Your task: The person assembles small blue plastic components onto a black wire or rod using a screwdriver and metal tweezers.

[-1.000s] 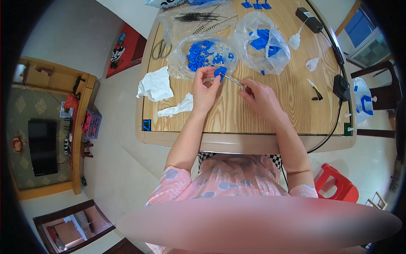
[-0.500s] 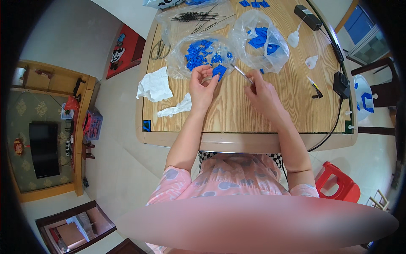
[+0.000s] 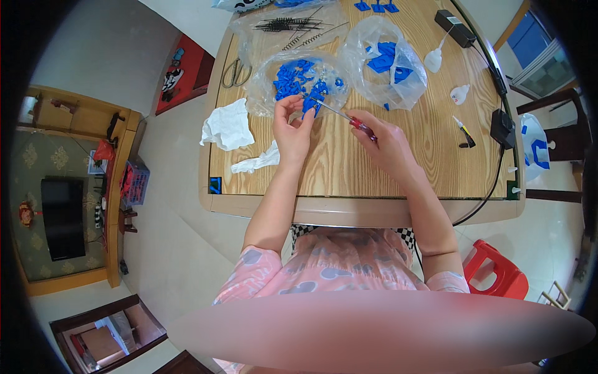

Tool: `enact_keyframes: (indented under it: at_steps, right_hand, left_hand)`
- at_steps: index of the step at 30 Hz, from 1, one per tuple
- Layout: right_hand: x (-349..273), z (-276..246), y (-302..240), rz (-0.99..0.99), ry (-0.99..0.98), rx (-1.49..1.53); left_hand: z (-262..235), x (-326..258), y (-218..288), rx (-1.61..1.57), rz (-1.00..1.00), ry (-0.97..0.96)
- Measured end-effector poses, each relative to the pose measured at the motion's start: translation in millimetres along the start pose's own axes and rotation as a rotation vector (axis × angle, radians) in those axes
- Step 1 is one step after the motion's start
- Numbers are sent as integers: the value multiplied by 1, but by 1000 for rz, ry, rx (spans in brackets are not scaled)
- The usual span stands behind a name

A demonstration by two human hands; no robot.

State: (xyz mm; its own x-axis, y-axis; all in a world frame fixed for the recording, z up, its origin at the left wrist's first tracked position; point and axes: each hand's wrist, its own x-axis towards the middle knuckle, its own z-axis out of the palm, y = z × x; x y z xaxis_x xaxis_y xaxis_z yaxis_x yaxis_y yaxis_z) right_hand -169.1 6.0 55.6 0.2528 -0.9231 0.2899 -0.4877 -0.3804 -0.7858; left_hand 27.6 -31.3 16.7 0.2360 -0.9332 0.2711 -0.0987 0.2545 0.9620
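Observation:
Pinched in the fingers of my left hand (image 3: 291, 132) is a blue plastic piece (image 3: 309, 107), held over the near edge of an open plastic bag (image 3: 260, 105) of small blue parts (image 3: 289, 80). My right hand (image 3: 386, 142) is closed round a screwdriver (image 3: 363, 128) with a red handle. Its metal shaft points left, and the tip reaches the blue piece; whether it sits in a screw is too small to tell. To the right of that bag, a second clear bag (image 3: 408, 93) holds larger flat blue pieces (image 3: 383, 59).
Scissors (image 3: 237, 73) and crumpled white tissue (image 3: 227, 126) lie left on the wooden table (image 3: 374, 177). Black springs (image 3: 289, 25) rest on plastic behind. At right are a white squeeze bottle (image 3: 434, 59), a small glue tube (image 3: 464, 129) and a black adapter (image 3: 503, 128) with its cable.
The screwdriver has swung leftward to the blue piece, and its red handle now shows. My left hand has turned the piece to a steeper angle.

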Motion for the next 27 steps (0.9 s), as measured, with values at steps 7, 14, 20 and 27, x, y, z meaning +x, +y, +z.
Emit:
enact_keyframes:
  at_steps: [7, 14, 20, 27]
  right_hand:
    - [1, -2, 2, 94, -25, -70]
    - [2, -2, 1, 104, -5, -65]
    - [1, -3, 2, 92, 18, -66]
    - [1, -4, 1, 103, -10, -64]
  left_hand:
    - [-3, 2, 3, -18, -5, 32]
    - [-4, 4, 2, -46, -1, 58]
    - [-6, 6, -5, -168, -51, 33]
    - [-7, 8, -9, -242, -59, 24]
